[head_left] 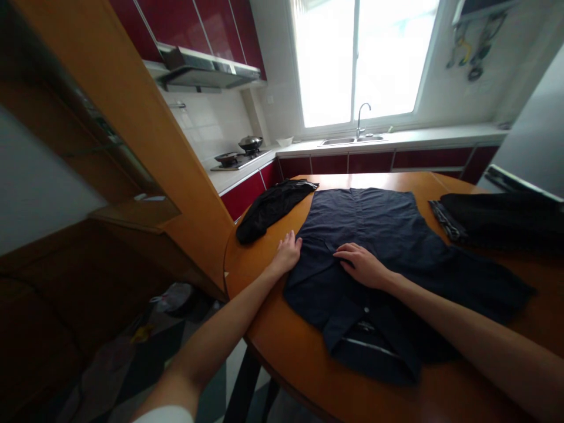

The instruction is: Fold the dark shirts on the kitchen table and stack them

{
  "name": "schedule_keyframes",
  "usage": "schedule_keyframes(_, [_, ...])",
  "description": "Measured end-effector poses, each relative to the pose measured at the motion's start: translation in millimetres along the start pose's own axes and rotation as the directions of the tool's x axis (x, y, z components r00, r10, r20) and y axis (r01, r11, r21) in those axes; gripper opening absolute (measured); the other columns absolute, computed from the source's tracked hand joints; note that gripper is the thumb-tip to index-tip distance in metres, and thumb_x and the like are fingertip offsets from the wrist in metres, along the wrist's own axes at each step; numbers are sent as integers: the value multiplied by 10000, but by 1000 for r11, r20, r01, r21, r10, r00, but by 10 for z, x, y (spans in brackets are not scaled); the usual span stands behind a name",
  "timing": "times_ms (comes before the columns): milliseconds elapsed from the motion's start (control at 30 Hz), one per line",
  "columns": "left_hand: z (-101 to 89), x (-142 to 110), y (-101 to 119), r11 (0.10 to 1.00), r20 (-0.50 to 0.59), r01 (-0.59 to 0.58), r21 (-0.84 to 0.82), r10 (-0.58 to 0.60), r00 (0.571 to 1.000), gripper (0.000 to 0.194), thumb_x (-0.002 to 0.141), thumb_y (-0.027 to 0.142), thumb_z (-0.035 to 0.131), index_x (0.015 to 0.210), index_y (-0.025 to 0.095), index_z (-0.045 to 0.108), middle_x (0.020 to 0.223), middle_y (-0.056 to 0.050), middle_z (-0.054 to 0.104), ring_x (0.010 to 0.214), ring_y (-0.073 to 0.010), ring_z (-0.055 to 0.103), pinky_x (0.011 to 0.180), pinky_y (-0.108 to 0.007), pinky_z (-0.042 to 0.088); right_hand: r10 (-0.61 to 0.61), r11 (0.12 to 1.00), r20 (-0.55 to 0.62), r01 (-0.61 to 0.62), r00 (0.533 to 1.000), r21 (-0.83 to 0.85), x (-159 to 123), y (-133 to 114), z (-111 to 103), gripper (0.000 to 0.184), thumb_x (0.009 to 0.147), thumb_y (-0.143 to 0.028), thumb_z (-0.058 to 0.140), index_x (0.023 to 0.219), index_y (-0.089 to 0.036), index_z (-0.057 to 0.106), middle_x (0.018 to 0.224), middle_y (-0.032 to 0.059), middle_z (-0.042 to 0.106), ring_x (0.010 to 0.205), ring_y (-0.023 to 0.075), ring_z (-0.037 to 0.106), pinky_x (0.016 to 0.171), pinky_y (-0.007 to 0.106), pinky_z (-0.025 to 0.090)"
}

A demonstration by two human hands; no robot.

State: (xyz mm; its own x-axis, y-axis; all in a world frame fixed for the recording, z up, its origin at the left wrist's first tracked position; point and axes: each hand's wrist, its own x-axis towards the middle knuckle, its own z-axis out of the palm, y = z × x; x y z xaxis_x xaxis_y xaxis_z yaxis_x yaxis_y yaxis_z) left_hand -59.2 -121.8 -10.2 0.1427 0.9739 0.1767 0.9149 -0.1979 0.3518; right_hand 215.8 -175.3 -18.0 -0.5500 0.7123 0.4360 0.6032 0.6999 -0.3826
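A dark navy button-up shirt (pixel 374 229) lies spread on the wooden table (pixel 268 311), its collar towards me and its hem towards the window. One sleeve stretches out to the right; the left sleeve seems folded in over the body. At the shirt's left edge rests my left hand (pixel 288 252), fingers extended, partly on the tabletop. My right hand (pixel 363 265) lies on the middle of the shirt front with its fingers stretched out to the left. Neither hand visibly grasps the cloth. A white button shows near the collar.
Black garments (pixel 277 205) lie at the table's left edge, and a folded black pile (pixel 497 217) is on the right. Beyond stand a counter with a sink (pixel 348 141) and a stove (pixel 242 160). A wooden cabinet (pixel 185 176) rises close on the left.
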Motion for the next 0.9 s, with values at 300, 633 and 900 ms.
schedule_keyframes(300, [-73, -366, 274, 894, 267, -442, 66, 411, 871, 687, 1035, 572, 296, 1588, 165, 265, 1660, -102, 183, 1545, -267, 99, 1233, -514, 135, 8, 1000, -45, -9, 999, -18, -7, 24, 57, 411, 947, -268, 544, 1346, -243, 637, 1401, 99, 597, 1297, 278, 539, 1123, 480, 422])
schedule_keyframes(633, [-472, -932, 153, 879, 437, -474, -61, 450, 779, 628, 1048, 564, 264, 1598, 261, 246, 1661, -31, 164, 1545, -230, 97, 1249, -479, 90, 30, 999, -22, -30, 999, -39, -2, 28, 63, 384, 942, -267, 553, 1307, -246, 673, 1379, 103, 621, 1295, 292, 547, 1114, 511, 426])
schedule_keyframes(900, [-762, -137, 85, 900, -20, -375, -223, 380, 925, 549, 1039, 426, 327, 1464, 129, 507, 1509, -92, 504, 1416, -215, 444, 1203, -361, 308, 41, 999, -6, -41, 999, -27, -11, 40, 53, 389, 941, -262, 547, 1310, -233, 668, 1382, 97, 620, 1281, 287, 558, 1110, 502, 437])
